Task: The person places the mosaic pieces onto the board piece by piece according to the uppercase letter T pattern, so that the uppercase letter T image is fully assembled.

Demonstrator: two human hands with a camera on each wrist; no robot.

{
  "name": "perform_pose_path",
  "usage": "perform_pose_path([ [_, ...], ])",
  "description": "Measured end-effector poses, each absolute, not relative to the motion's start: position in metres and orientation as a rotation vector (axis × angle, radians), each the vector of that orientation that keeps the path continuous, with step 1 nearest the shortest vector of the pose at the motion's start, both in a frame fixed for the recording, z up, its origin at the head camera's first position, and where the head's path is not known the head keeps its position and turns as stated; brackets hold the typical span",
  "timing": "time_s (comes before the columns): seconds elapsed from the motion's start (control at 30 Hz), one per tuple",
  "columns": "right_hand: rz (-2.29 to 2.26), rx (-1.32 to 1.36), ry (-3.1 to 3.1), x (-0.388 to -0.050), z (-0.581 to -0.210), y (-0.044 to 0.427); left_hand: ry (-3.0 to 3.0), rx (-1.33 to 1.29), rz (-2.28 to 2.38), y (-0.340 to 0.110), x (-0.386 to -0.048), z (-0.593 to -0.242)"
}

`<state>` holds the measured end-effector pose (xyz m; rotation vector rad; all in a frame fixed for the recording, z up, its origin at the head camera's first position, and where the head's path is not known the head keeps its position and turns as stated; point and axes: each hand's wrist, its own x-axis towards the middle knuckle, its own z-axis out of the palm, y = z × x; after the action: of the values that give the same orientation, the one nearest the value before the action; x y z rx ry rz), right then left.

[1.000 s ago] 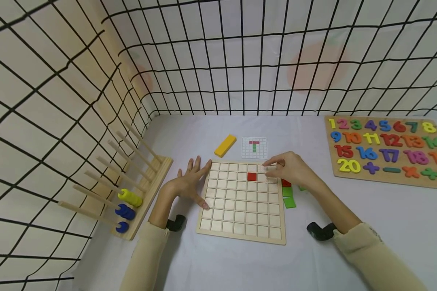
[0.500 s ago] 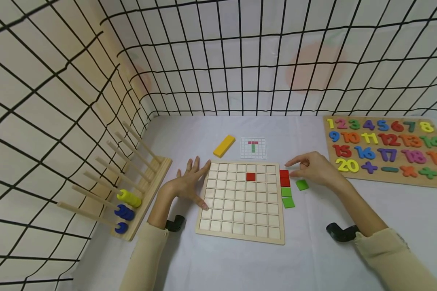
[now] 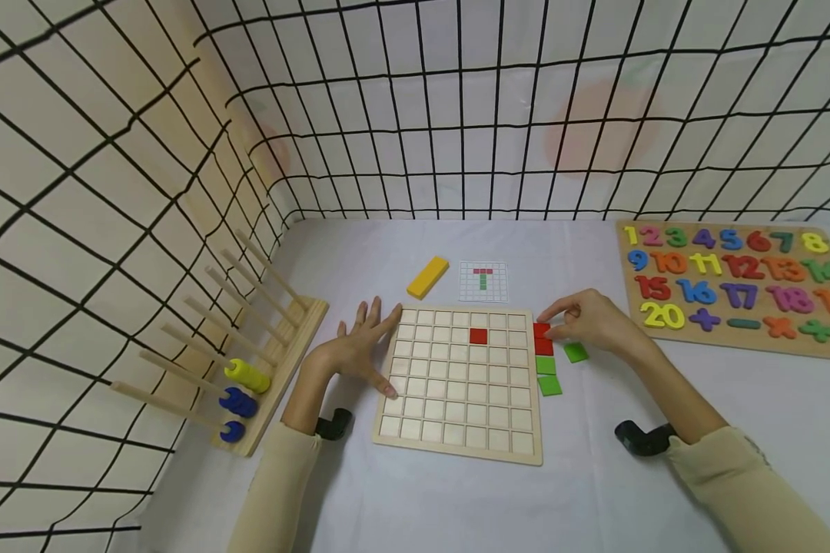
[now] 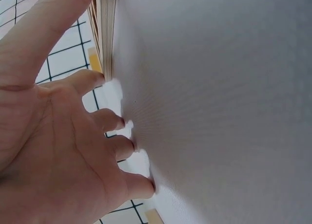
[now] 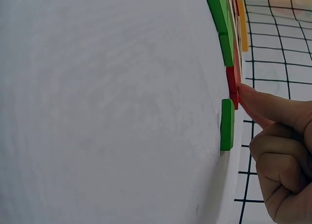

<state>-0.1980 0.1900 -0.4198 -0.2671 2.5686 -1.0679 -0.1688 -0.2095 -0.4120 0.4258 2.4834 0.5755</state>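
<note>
A wooden grid board [image 3: 456, 453] lies mid-table with one red tile [image 3: 479, 336] in a cell of its upper rows. My left hand [image 3: 356, 352] is spread along the board's left side, index finger at the far corner and thumb on the edge. In the left wrist view its other fingertips touch the cloth. My right hand [image 3: 591, 321] is at the board's right side, thumb and index finger pinching the far red tile [image 3: 541, 329] in a column. Beneath it come another red tile [image 3: 543, 348] and two green tiles [image 3: 546, 365]. A loose green tile [image 3: 576, 352] lies by the hand.
Past the board are a yellow block [image 3: 428, 278] and a pattern card [image 3: 483, 281] with a red-and-green T. A peg rack [image 3: 283, 353] with yellow and blue pieces stands left, a number board [image 3: 740, 284] right. Black wire mesh [image 3: 456, 138] borders the table's back and left.
My right hand has left the board's upper right area and gone right to the tile column, then slightly back left onto the far red tile. The left hand stays put.
</note>
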Motion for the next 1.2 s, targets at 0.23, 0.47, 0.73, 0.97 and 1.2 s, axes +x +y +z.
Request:
perform_pose_path([
  [0.23,-1.056,-0.267,2.562,-0.1999,-0.4194,0.1889,2.481,0.422,0.577,-0.2092,-0.1688,-0.4116],
  [0.47,-1.023,-0.259,2.569,-0.2029,-0.4189,0.1857,2.483,0.426,0.579,-0.2097,-0.1686,-0.4121],
  [0.73,-0.976,-0.264,2.622,-0.2035,-0.4185,0.1868,2.481,0.430,0.585,-0.2092,-0.1692,-0.4122],
  [0.97,-0.974,-0.307,2.642,-0.2023,-0.4199,0.1867,2.473,0.423,0.592,-0.2090,-0.1689,-0.4111],
  [1.2,-0.973,-0.376,2.661,-0.2042,-0.4213,0.1838,2.477,0.422,0.581,-0.2101,-0.1682,-0.4114],
])
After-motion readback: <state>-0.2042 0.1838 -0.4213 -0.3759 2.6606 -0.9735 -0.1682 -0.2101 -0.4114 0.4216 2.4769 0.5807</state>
